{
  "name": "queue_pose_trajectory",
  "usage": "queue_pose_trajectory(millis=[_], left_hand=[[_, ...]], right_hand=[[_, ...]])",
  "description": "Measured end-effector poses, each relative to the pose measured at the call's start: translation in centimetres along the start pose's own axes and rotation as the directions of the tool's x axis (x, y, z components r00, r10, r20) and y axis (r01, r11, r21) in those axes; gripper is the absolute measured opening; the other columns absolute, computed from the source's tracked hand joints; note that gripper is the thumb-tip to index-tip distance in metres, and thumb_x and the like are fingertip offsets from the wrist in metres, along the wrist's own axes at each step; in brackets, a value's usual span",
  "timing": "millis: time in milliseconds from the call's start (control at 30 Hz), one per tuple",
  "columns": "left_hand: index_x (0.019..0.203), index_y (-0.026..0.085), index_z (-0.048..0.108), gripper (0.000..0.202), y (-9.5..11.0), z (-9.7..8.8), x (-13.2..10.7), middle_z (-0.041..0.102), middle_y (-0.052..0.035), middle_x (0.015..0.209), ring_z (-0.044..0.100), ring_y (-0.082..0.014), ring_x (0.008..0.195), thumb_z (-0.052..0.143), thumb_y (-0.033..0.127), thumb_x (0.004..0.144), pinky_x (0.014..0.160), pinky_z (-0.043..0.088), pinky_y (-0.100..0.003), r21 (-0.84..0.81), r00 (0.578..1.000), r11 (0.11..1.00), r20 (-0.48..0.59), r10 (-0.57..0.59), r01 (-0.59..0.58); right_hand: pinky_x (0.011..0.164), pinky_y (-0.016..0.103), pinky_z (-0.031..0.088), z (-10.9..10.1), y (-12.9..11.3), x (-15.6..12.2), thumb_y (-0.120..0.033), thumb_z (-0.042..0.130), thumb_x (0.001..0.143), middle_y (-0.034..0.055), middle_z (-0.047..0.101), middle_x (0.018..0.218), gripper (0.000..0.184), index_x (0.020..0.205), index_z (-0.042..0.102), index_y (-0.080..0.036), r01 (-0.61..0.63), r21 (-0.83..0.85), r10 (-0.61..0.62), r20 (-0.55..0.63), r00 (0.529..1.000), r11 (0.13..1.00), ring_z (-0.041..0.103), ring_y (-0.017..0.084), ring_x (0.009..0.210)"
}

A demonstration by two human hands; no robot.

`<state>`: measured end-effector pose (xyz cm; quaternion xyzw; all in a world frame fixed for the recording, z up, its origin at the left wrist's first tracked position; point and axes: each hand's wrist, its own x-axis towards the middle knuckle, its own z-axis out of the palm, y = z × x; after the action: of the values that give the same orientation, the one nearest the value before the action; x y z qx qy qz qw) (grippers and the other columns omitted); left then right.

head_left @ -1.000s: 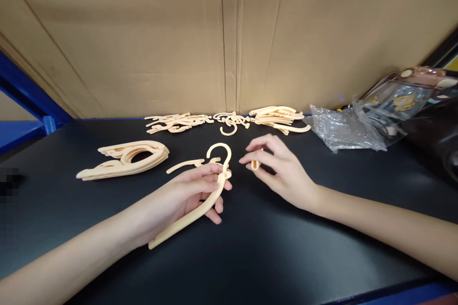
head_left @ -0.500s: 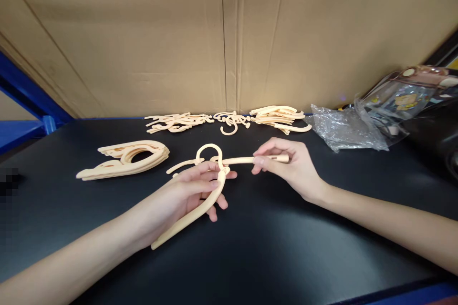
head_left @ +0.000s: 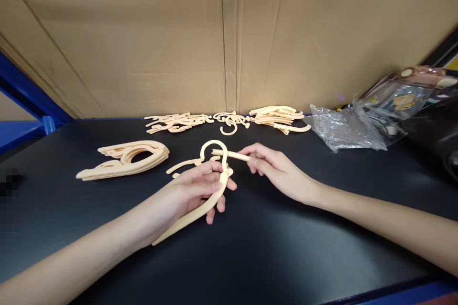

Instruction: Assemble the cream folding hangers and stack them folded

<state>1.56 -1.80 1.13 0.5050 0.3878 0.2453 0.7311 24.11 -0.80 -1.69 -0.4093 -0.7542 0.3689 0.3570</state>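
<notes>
My left hand [head_left: 191,188] is closed around a cream plastic hanger arm [head_left: 200,212], which slants down toward me. A curved hanger hook [head_left: 214,143] stands up from the arm's upper end. Between the fingers of my right hand [head_left: 275,169] is a second hanger arm [head_left: 234,155]; its far end lies behind the hook, and I cannot tell whether they touch. The palm hides its near end. Partly covered by my left hand, a loose cream hanger piece [head_left: 184,166] rests on the black table.
Folded hangers [head_left: 123,170] are stacked at the left. Along the cardboard wall [head_left: 143,57] lie piles of hanger arms [head_left: 179,121], small hooks [head_left: 232,118] and more arms [head_left: 277,116]. Clear plastic bags [head_left: 347,128] sit at the right, beside a dark bag [head_left: 432,124]. A blue frame [head_left: 28,90] borders the left.
My right hand has shifted slightly left and turned the second hanger arm, so its slotted end no longer shows. The hook in my left hand has moved slightly up and right.
</notes>
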Motion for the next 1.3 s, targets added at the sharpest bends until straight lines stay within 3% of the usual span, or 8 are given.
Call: queue_pose_trajectory(millis=[167, 433, 533, 667, 767, 833, 1100, 1300], left_hand=[[0.102, 0.02, 0.051, 0.012, 0.0, 0.3, 0.0, 0.059, -0.0022, 0.089, 0.048, -0.0077, 0.059, 0.054, 0.021, 0.091, 0.051, 0.039, -0.019, -0.036, 1.0, 0.999, -0.025, -0.008, 0.007], [0.092, 0.018, 0.052, 0.006, -0.4, 0.5, 0.6, 0.052, 0.0009, 0.086, 0.039, -0.0045, 0.055, 0.052, 0.024, 0.092, 0.043, 0.026, -0.015, -0.046, 0.971, 0.998, -0.237, 0.032, -0.045], [0.088, 0.018, 0.052, 0.013, -0.6, 0.2, 0.5, 0.051, 0.0015, 0.085, 0.035, -0.0042, 0.053, 0.053, 0.03, 0.092, 0.042, 0.024, -0.015, -0.003, 0.972, 0.999, -0.231, 0.045, -0.047], [0.082, 0.018, 0.051, 0.022, -0.5, 0.3, 0.3, 0.047, 0.0033, 0.07, 0.031, -0.0052, 0.052, 0.05, 0.037, 0.094, 0.043, 0.025, -0.015, 0.08, 0.985, 0.996, -0.168, 0.047, -0.034], [0.086, 0.02, 0.051, 0.019, -0.3, 0.5, 0.3, 0.043, 0.0057, 0.061, 0.03, -0.0054, 0.048, 0.05, 0.037, 0.094, 0.044, 0.027, -0.016, 0.099, 0.988, 0.994, -0.142, 0.054, -0.04], [0.09, 0.021, 0.051, 0.016, -0.3, 0.6, 0.3, 0.044, 0.0065, 0.058, 0.031, -0.0054, 0.046, 0.051, 0.036, 0.093, 0.044, 0.027, -0.017, 0.104, 0.989, 0.994, -0.14, 0.055, -0.041], [0.108, 0.021, 0.048, 0.027, -0.7, 0.4, 0.2, 0.055, 0.0064, 0.055, 0.043, -0.006, 0.044, 0.053, 0.041, 0.091, 0.05, 0.032, -0.019, 0.208, 0.98, 0.978, -0.188, 0.061, -0.021], [0.108, 0.018, 0.05, 0.03, -0.5, 0.5, 0.3, 0.055, 0.0064, 0.056, 0.042, -0.0054, 0.043, 0.056, 0.04, 0.089, 0.047, 0.033, -0.018, 0.201, 0.982, 0.979, -0.172, 0.081, -0.045]], right_hand=[[0.062, 0.024, 0.037, -0.1, 0.2, 0.1, -0.038, 0.039, 0.099, -0.0031, 0.045, 0.07, 0.028, 0.083, 0.053, -0.019, -0.02, -0.058, 0.015, -0.099, 0.995, 0.998, 0.044, 0.011, 0.066], [0.068, 0.027, 0.042, 0.1, 0.2, 0.0, -0.028, 0.035, 0.099, -0.0027, 0.054, 0.078, 0.008, 0.096, 0.04, -0.023, -0.017, -0.096, 0.009, -0.078, 0.997, 0.995, 0.052, 0.012, 0.068], [0.07, 0.027, 0.042, 0.1, -0.1, -0.2, -0.023, 0.033, 0.099, -0.0015, 0.054, 0.084, 0.004, 0.097, 0.036, -0.023, 0.011, -0.148, -0.024, -0.082, 0.996, 0.989, 0.053, 0.012, 0.072], [0.061, 0.025, 0.038, 0.2, -0.7, -0.6, -0.027, 0.043, 0.096, -0.0048, 0.051, 0.074, 0.01, 0.089, 0.036, -0.024, 0.043, -0.302, -0.047, -0.008, 0.999, 0.952, 0.048, 0.012, 0.063], [0.061, 0.025, 0.036, 0.5, -0.8, -0.8, -0.033, 0.054, 0.092, -0.0048, 0.051, 0.069, 0.023, 0.082, 0.036, -0.023, 0.158, -0.461, -0.144, 0.066, 0.987, 0.873, 0.047, 0.012, 0.061], [0.064, 0.026, 0.036, 0.6, -0.7, -0.8, -0.031, 0.05, 0.095, -0.0033, 0.053, 0.071, 0.021, 0.081, 0.038, -0.022, 0.246, -0.532, -0.219, 0.114, 0.969, 0.81, 0.047, 0.013, 0.061], [0.071, 0.027, 0.041, 0.9, -0.4, -0.7, -0.016, 0.035, 0.099, 0.0039, 0.054, 0.088, 0.014, 0.088, 0.041, -0.02, 0.383, -0.556, -0.322, 0.208, 0.923, 0.738, 0.049, 0.016, 0.075], [0.068, 0.029, 0.038, 0.7, -0.3, -0.8, -0.009, 0.033, 0.094, 0.0023, 0.053, 0.084, 0.014, 0.091, 0.042, -0.019, 0.338, -0.578, -0.289, 0.179, 0.94, 0.743, 0.047, 0.016, 0.072]])
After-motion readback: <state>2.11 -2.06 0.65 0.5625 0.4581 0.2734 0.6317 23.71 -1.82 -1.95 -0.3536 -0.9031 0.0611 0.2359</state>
